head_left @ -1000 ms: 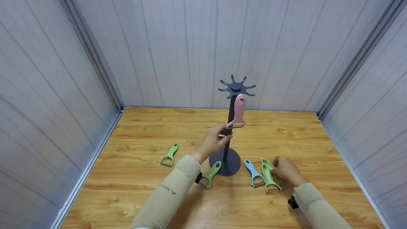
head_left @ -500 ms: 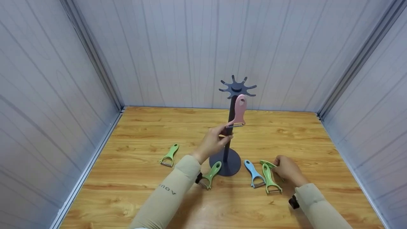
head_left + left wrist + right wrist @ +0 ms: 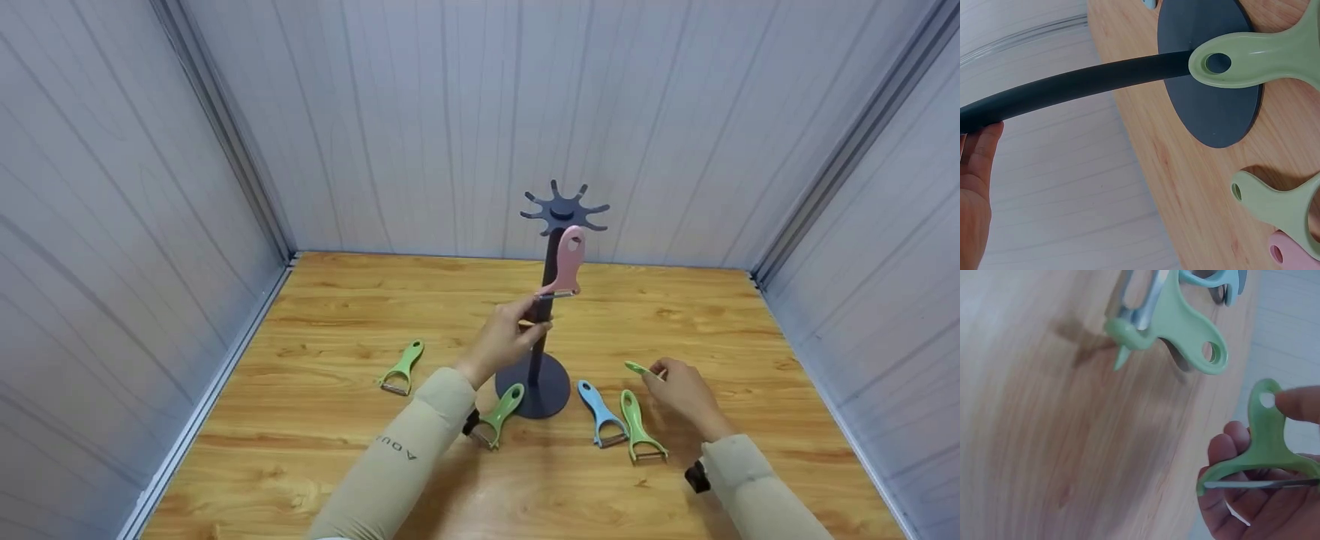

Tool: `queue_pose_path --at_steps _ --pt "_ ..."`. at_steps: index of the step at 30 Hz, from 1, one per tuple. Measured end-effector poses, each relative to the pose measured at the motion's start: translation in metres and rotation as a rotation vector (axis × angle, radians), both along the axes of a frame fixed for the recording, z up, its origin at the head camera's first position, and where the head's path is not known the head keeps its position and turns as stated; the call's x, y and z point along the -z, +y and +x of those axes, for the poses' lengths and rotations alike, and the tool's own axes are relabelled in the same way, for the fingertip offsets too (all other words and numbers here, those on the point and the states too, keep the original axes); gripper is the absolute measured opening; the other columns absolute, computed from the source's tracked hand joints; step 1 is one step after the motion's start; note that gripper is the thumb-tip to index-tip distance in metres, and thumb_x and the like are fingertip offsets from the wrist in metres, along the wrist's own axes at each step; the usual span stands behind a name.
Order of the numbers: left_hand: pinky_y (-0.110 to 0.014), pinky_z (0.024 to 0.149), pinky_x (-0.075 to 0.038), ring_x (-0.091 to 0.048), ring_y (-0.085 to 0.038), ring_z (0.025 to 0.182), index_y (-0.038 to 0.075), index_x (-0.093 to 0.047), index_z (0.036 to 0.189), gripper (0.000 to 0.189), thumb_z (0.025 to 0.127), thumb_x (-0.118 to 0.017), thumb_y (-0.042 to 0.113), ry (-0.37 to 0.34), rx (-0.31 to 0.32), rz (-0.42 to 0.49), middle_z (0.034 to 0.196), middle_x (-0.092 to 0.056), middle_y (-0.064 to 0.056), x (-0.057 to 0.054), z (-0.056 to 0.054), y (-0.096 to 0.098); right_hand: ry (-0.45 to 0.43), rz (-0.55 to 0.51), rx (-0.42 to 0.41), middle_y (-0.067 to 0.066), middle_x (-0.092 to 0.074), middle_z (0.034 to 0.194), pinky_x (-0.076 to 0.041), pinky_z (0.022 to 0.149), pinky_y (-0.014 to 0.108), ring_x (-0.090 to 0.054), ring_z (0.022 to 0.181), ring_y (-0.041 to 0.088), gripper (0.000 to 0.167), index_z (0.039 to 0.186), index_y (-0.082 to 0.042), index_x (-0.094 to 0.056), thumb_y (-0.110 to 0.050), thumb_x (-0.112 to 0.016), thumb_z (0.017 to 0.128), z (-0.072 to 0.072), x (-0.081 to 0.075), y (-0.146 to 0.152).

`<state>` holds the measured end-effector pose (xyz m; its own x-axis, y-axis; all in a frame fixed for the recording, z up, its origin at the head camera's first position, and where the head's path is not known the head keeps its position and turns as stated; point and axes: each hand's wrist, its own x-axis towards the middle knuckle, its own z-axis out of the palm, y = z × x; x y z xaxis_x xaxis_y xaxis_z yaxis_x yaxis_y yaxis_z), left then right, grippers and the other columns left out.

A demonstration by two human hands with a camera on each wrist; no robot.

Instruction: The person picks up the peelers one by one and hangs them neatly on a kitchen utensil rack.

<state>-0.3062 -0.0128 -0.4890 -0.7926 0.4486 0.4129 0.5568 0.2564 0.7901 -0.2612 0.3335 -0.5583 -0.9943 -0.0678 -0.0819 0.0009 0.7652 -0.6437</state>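
Note:
My left hand point(image 3: 499, 339) grips the dark pole point(image 3: 550, 274) of a stand with a star-shaped hook top point(image 3: 562, 213). A pink peeler point(image 3: 570, 259) hangs from a front hook by its handle hole. My right hand point(image 3: 686, 391), raised a little above the table, holds a green peeler point(image 3: 1266, 433) by its handle between thumb and fingers. Just left of that hand lie a green peeler point(image 3: 631, 412) and a blue peeler point(image 3: 592, 397). Another green peeler point(image 3: 510, 403) lies by the stand's round base point(image 3: 551, 394), partly behind my left forearm.
Further left on the wooden table point(image 3: 322, 315) lies one more green peeler point(image 3: 410, 356). The left wrist view shows a pink peeler point(image 3: 1289, 254) on the table, hidden by my arm in the head view. Pale panels point(image 3: 390, 127) enclose the back and sides.
My right hand has picked up the rear green peeler from beside the other green one, turned it edge-on and lifted it slightly. The left hand stays on the pole.

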Motion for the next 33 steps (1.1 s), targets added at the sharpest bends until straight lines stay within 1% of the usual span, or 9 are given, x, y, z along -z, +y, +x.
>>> queue_pose_path --at_steps 5,9,13,18,20,22,26,31,33 --pt "-0.031 0.095 -0.066 -0.077 -0.028 0.113 0.002 -0.066 0.139 0.031 0.109 -0.066 0.008 0.018 -0.008 -0.012 0.12 -0.076 -0.019 0.001 -0.001 0.0 0.041 -0.028 0.05 0.01 -0.067 0.082 -0.043 0.062 0.034 -0.05 0.062 0.019 0.045 0.131 0.009 -0.069 -0.02 -0.04 0.112 -0.002 -0.006 -0.003" --pt "-0.029 0.093 -0.066 -0.077 -0.027 0.111 0.002 -0.066 0.139 0.031 0.108 -0.067 0.007 0.008 -0.009 -0.007 0.117 -0.077 -0.018 0.002 -0.001 0.0 0.069 -0.046 0.073 0.006 -0.06 0.075 -0.04 0.056 0.032 -0.045 0.058 0.017 0.048 0.137 0.009 -0.067 -0.017 -0.037 0.111 -0.003 -0.011 -0.007" --pt "-0.028 0.092 -0.066 -0.078 -0.026 0.11 0.002 -0.068 0.132 0.024 0.108 -0.067 0.006 -0.002 -0.01 -0.004 0.115 -0.077 -0.017 0.002 -0.001 0.0 0.127 -0.068 0.06 0.019 -0.07 0.092 -0.042 0.055 0.031 -0.051 0.061 0.019 0.045 0.144 0.01 -0.062 -0.012 -0.042 0.111 -0.004 -0.018 -0.011" --pt "-0.028 0.092 -0.066 -0.078 -0.027 0.109 0.004 -0.064 0.147 0.039 0.108 -0.067 0.006 0.032 -0.009 -0.009 0.116 -0.077 -0.017 0.0 -0.001 0.001 0.216 -0.082 0.044 0.035 -0.069 0.132 -0.063 0.083 0.048 -0.072 0.103 0.039 0.044 0.15 0.013 -0.055 -0.005 -0.055 0.109 -0.001 -0.027 -0.017" --pt "-0.028 0.093 -0.066 -0.078 -0.027 0.109 0.004 -0.063 0.148 0.041 0.108 -0.067 0.006 0.044 -0.007 -0.013 0.116 -0.077 -0.017 -0.001 -0.001 0.002 0.245 -0.092 0.055 0.034 -0.069 0.133 -0.061 0.095 0.057 -0.07 0.117 0.044 0.044 0.149 0.012 -0.057 -0.004 -0.061 0.108 0.001 -0.03 -0.02" --pt "-0.029 0.093 -0.066 -0.078 -0.027 0.109 0.003 -0.064 0.146 0.039 0.108 -0.067 0.006 0.051 -0.008 -0.016 0.116 -0.077 -0.018 0.0 -0.001 0.003 0.273 -0.104 0.071 0.032 -0.071 0.129 -0.06 0.099 0.06 -0.07 0.118 0.045 0.043 0.146 0.01 -0.06 -0.004 -0.067 0.106 0.003 -0.033 -0.023" --pt "-0.031 0.092 -0.067 -0.078 -0.029 0.11 0.003 -0.062 0.149 0.041 0.108 -0.067 0.005 0.031 0.0 0.001 0.116 -0.076 -0.019 0.002 -0.001 0.002 0.339 -0.133 0.098 0.026 -0.076 0.118 -0.065 0.094 0.05 -0.073 0.11 0.04 0.038 0.136 0.006 -0.067 -0.005 -0.077 0.101 0.005 -0.039 -0.032" --pt "-0.032 0.091 -0.068 -0.077 -0.03 0.11 0.002 -0.067 0.135 0.027 0.108 -0.066 0.005 0.026 -0.001 0.009 0.116 -0.076 -0.019 0.002 -0.001 0.001 0.401 -0.167 0.115 0.022 -0.077 0.113 -0.065 0.086 0.024 -0.075 0.105 0.037 0.036 0.132 0.004 -0.071 -0.009 -0.081 0.1 0.007 -0.048 -0.042" --pt "-0.033 0.091 -0.068 -0.077 -0.029 0.11 0.002 -0.066 0.14 0.032 0.108 -0.066 0.006 0.023 -0.004 0.005 0.116 -0.076 -0.019 0.001 -0.001 0.0 0.413 -0.177 0.118 0.022 -0.077 0.114 -0.061 0.084 0.015 -0.075 0.105 0.036 0.037 0.132 0.003 -0.071 -0.012 -0.081 0.1 0.008 -0.054 -0.046"
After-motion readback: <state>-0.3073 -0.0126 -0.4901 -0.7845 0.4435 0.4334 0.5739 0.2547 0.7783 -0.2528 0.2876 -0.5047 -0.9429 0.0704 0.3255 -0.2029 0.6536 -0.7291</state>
